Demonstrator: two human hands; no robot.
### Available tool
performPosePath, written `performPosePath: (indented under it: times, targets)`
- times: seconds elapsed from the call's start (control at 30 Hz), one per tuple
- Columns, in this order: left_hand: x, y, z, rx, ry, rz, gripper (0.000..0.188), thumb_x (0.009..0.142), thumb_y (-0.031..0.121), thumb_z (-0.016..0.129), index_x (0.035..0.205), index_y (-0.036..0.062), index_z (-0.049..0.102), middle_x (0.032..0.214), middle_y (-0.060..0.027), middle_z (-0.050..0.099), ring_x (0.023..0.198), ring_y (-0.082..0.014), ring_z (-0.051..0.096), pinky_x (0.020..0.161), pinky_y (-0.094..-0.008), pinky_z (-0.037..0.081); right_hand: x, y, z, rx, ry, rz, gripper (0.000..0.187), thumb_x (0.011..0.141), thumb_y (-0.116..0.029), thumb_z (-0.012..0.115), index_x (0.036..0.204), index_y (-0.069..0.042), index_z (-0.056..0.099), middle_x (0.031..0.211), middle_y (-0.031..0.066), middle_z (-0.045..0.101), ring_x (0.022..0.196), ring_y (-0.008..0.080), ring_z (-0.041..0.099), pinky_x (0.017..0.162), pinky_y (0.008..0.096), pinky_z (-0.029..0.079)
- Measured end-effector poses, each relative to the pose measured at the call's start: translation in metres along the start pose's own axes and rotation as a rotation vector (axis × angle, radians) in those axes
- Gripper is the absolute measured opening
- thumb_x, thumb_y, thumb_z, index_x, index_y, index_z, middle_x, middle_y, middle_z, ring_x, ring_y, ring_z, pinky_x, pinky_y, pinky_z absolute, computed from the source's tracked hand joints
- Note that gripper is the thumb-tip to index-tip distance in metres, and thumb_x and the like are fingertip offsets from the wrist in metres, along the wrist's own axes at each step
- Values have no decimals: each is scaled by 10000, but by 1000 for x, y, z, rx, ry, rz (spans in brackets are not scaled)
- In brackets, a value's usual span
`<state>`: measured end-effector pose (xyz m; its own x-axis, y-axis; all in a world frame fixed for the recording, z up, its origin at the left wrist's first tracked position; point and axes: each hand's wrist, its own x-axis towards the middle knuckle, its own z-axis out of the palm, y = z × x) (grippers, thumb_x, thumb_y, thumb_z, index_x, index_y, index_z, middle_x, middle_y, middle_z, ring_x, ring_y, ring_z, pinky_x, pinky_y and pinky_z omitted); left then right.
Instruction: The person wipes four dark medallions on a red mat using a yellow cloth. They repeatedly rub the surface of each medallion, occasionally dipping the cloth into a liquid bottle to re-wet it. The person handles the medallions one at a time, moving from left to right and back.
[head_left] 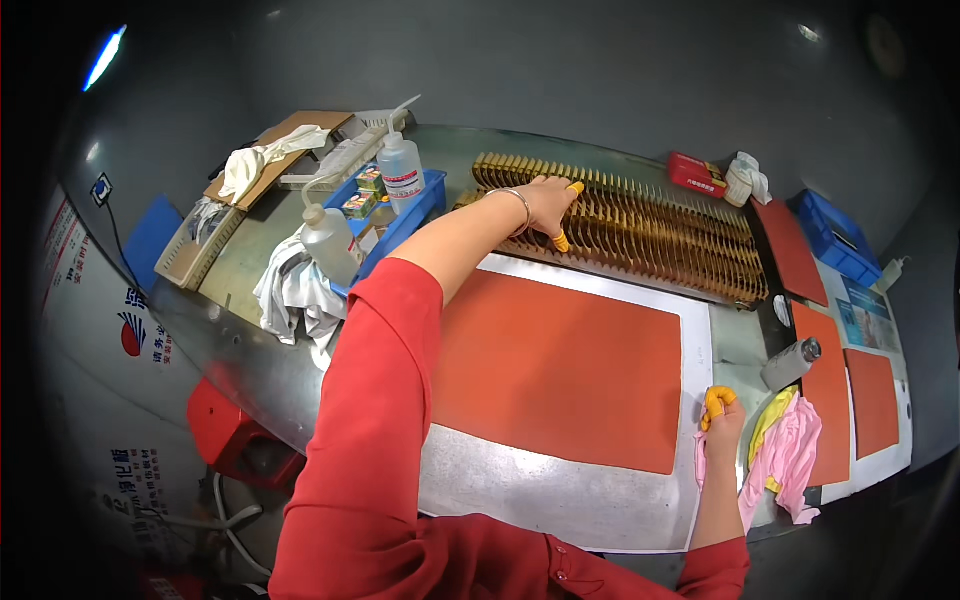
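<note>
Red box [695, 172] (white-lettered) sits near the brown slotted rack [650, 232].

Free room is left over the orange mat [570, 370] at centre; the upper centre is blocked by the slotted rack [650, 232], the upper left by squeeze bottles [330, 247].

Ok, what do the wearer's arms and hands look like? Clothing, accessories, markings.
Both arms have plain red sleeves, the left sleeve and right sleeve each ending short of the wrist. A thin metallic bangle circles the left wrist. The left hand and right hand wear yellow finger cots on some fingers, with no full gloves. No cables or markings visible on either.
</note>
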<state>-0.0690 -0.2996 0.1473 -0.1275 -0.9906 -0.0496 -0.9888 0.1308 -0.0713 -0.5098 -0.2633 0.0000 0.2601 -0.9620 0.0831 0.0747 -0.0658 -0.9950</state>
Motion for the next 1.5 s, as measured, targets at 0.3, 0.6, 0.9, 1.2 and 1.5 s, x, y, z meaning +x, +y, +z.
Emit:
performPosePath:
  times: [0.3,0.6,0.9,1.2,1.5]
  targets:
    - [-75,-61,-2,0,-24,-124,1085,584,524,772,1387,-5,270,1387,-206,339,1310,-319,288,1060,-419,231,-1,-1,-1,-14,2,7,50,878,-69,564,839,-39,575,628,-6,514,467,42,414,398,180,295]
    - [-71,-76,26,-73,9,-57,1005,602,425,790,1373,5,302,1329,-177,399,1280,-310,317,1044,-407,248,-1,-1,-2,-22,90,-6,53,879,-78,563,845,-38,573,620,-13,490,456,40,397,389,185,291]
    - [-65,-79,32,-113,56,7,991,620,400,792,1380,13,288,1339,-190,372,1275,-335,309,1057,-413,245,-1,0,-1,-23,150,37,51,878,-81,570,854,-37,581,624,-6,496,463,38,398,386,178,294]
    - [-57,-41,21,-213,39,4,1135,594,473,802,1428,41,166,1317,-211,380,1258,-372,318,1083,-446,200,0,3,-2,-62,190,40,45,858,-29,534,859,-26,579,632,0,510,460,38,386,397,185,271]
    - [-41,-36,16,-181,-3,45,1167,555,534,799,1421,44,188,1398,-216,301,1319,-367,249,1110,-460,146,-2,-1,4,6,153,85,76,847,-105,601,841,-31,590,626,1,517,471,46,393,410,189,274]
